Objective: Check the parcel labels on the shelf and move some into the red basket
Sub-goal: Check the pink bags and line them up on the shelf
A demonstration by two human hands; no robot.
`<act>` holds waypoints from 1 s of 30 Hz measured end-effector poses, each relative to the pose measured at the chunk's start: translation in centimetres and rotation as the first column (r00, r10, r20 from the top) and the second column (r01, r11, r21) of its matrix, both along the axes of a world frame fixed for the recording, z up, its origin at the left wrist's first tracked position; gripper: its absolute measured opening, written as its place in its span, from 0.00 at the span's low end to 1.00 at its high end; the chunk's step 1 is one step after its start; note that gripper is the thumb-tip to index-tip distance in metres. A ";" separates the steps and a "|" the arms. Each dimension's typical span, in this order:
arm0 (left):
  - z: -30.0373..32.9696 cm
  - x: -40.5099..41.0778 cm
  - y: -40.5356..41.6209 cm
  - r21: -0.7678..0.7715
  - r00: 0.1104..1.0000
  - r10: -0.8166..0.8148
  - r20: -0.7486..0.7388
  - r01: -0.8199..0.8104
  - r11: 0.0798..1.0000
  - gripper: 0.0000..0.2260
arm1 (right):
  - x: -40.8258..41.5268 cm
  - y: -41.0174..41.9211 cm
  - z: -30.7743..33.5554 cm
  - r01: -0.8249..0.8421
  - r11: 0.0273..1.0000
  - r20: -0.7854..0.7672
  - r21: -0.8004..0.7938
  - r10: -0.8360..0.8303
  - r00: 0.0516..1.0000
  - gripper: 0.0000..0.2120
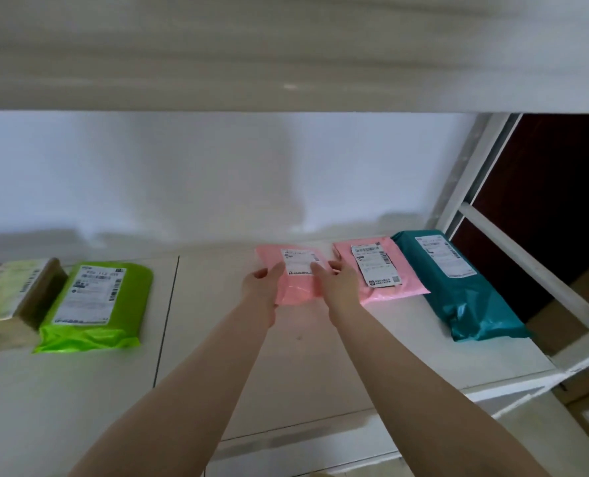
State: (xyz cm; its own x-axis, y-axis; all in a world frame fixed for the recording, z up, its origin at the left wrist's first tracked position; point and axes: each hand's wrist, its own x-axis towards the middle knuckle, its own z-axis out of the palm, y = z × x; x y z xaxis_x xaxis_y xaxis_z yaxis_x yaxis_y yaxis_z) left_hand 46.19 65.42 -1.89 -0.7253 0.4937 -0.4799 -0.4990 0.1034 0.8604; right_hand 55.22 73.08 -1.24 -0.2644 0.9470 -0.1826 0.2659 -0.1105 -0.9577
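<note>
— While we hold the pink parcel [294, 275] up off the shelf [286, 356], what worries us most?

— Our grip. Our left hand [262, 282] pinches its left edge and our right hand [334, 280] pinches the right edge, both with thumbs over the front near the white label [300, 261]. The film looks slick and limp, so we judge it could sag or slide out if either pinch loosens.

— Could we misread it?

— Yes. Our right thumb sits at the label's edge and may cover print, and the text is too blurred for us to read here.

— What about the neighbours?

— A second pink parcel [379, 273] lies just beside our right hand, with the teal parcel [458, 287] overlapping its far side. If we swing right we could nudge them. The green parcel [95, 304] and the brown box [14, 301] lie well apart on the left.

— And the red basket?

— We cannot see it, so we risk a blind drop.
</note>
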 end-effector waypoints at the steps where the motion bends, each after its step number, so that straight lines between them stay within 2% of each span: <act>1: 0.0 -0.5 -0.5 0.010 1.000 0.002 0.000 -0.002 1.000 0.18 | -0.3 -0.5 0.0 0.010 1.000 -0.014 -0.007 -0.010 1.000 0.24; 7: -0.3 -2.9 -3.8 0.058 1.000 0.031 -0.002 -0.031 0.998 0.20 | -1.8 -3.5 0.0 -0.023 0.999 -0.112 0.024 0.026 0.993 0.16; 10: -0.2 -4.2 -5.9 0.080 0.999 0.024 -0.025 -0.022 0.997 0.18 | -2.1 -4.8 0.0 -0.100 0.995 -0.140 0.000 0.099 0.985 0.16; 14: -0.2 -6.3 -9.6 0.152 0.999 -0.050 -0.021 0.052 0.987 0.16 | -2.4 -6.0 0.0 -0.213 0.971 -0.226 -0.111 0.184 0.957 0.21; 19: 0.1 -8.1 -13.5 0.269 0.997 -0.071 0.015 0.065 0.961 0.14 | -3.9 -8.4 -0.4 -0.380 0.900 -0.318 -0.214 0.304 0.898 0.33; 23: -0.3 -9.0 -15.6 0.313 0.998 -0.061 0.020 0.052 0.948 0.16 | -4.9 -10.2 -0.7 -0.458 0.862 -0.376 -0.218 0.359 0.854 0.20; 27: -0.8 -9.6 -17.4 0.342 0.997 -0.065 0.043 0.046 0.939 0.26 | -5.8 -11.5 -0.5 -0.463 0.860 -0.391 -0.216 0.358 0.848 0.12; 30: -0.9 -10.2 -18.6 0.340 0.996 -0.079 0.040 0.061 0.939 0.30 | -6.1 -12.1 -0.4 -0.489 0.851 -0.401 -0.190 0.387 0.830 0.10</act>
State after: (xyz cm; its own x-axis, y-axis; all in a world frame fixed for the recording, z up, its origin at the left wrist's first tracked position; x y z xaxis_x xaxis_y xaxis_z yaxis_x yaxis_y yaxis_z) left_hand 36.03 46.85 -2.74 -0.6617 0.6818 -0.3121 -0.5459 -0.1527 0.8238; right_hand 49.11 61.02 -1.64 -0.7314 0.6392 -0.2377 0.0183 -0.3300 -0.9438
